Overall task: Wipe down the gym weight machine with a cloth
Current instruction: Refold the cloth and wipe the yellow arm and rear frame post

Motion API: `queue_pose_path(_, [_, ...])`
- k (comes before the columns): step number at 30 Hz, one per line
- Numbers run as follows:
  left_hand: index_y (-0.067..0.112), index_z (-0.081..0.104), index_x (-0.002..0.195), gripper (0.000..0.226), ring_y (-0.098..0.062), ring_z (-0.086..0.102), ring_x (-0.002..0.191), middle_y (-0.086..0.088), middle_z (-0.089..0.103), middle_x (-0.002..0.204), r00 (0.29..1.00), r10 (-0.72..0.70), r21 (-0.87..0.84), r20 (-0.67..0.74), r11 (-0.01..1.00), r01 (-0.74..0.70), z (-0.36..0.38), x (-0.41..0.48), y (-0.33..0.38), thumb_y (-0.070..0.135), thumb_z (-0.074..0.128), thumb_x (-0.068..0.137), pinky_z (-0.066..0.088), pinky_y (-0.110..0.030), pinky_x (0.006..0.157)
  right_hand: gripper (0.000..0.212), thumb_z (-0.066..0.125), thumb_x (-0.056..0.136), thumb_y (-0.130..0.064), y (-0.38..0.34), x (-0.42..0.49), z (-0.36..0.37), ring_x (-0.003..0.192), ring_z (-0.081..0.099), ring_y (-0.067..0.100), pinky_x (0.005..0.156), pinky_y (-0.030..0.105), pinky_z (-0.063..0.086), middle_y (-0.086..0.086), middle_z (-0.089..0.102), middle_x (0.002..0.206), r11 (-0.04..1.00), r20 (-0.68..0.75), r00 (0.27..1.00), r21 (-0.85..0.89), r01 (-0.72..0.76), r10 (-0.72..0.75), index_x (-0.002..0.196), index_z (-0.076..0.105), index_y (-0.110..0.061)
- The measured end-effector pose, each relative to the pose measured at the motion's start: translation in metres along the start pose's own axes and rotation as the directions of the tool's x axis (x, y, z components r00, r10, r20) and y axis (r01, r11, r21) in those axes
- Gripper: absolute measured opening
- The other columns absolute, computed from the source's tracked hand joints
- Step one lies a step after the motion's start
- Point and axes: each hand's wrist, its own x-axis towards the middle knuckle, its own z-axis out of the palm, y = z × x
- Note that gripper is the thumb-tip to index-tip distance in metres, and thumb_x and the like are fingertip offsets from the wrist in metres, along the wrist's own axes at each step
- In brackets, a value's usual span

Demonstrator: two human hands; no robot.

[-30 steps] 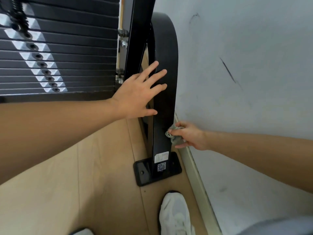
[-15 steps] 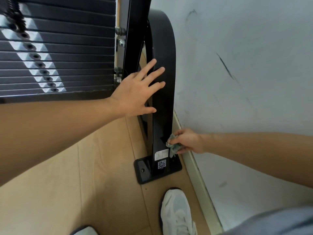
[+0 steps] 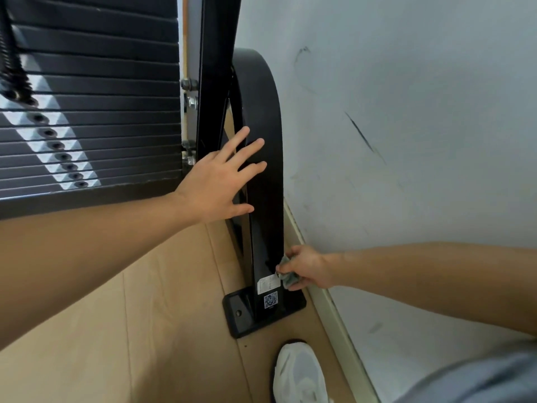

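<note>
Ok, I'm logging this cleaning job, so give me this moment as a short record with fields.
left hand: fingers straight and spread, on the post
right hand: holds the cloth
cloth: grey, bunched, against the post's wall-side edge, beside the label
base plate: on the floor, below the cloth
weight stack: left of the post
wall: right, scuffed
shoe: white, near the base plate

A narrow gap between the black frame post (image 3: 266,170) and the wall (image 3: 406,141), centre frame, is filled low down by the right hand (image 3: 308,270) gripping a cloth (image 3: 287,276). The weight stack (image 3: 96,126) blocks the upper left; bare floor (image 3: 145,315) lies open lower left.
</note>
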Motion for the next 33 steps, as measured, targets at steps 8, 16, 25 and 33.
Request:
queue_pose_path(8, [0.028,0.035,0.155,0.085,-0.032,-0.005,0.156,-0.006,0.01,0.169,0.999,0.042,0.042,0.002,0.998,-0.042,0.001,-0.001,-0.011,0.071,0.058,0.085,0.03,-0.051,0.119,0.031,0.053,0.088,0.005,-0.065,-0.016,-0.016,0.089,0.066,0.027,0.065,0.036,0.058,0.014,0.064,0.102,0.896,-0.229,0.945,0.328,0.3,-0.233,0.11,0.065,-0.014])
queue_pose_path(16, [0.029,0.039,0.153,0.076,-0.032,0.002,0.157,-0.007,0.016,0.168,0.997,0.078,0.061,-0.011,0.995,-0.077,-0.002,-0.002,-0.017,0.063,0.059,0.089,0.035,-0.051,0.117,0.023,0.068,0.089,0.004,-0.138,-0.033,-0.029,0.081,0.069,0.022,0.073,0.035,0.062,0.007,0.068,0.093,0.751,-0.424,0.751,0.21,0.626,-0.506,0.106,0.066,-0.012])
queue_pose_path(25, [0.018,0.064,0.129,0.04,-0.029,0.04,0.145,-0.01,0.053,0.148,0.98,0.108,0.0,-0.167,0.994,-0.11,-0.003,-0.01,-0.03,0.031,0.066,0.091,0.043,-0.046,0.112,0.043,0.077,0.084,-0.013,-0.191,-0.039,-0.036,0.104,0.06,0.008,0.095,0.02,0.048,-0.003,0.065,0.117,0.424,-0.428,0.222,-0.467,0.776,-0.876,0.125,0.068,-0.019])
queue_pose_path(33, [0.013,0.051,0.143,0.055,-0.025,0.045,0.139,-0.007,0.05,0.146,0.931,-0.168,-0.197,-0.323,0.974,0.108,-0.019,0.011,-0.042,0.035,0.064,0.095,0.045,-0.044,0.109,0.05,0.067,0.087,0.001,-0.162,-0.031,-0.029,0.118,0.055,0.009,0.105,0.023,0.044,0.001,0.064,0.128,0.031,-0.055,-0.011,-0.71,0.703,-0.998,0.134,0.06,-0.011])
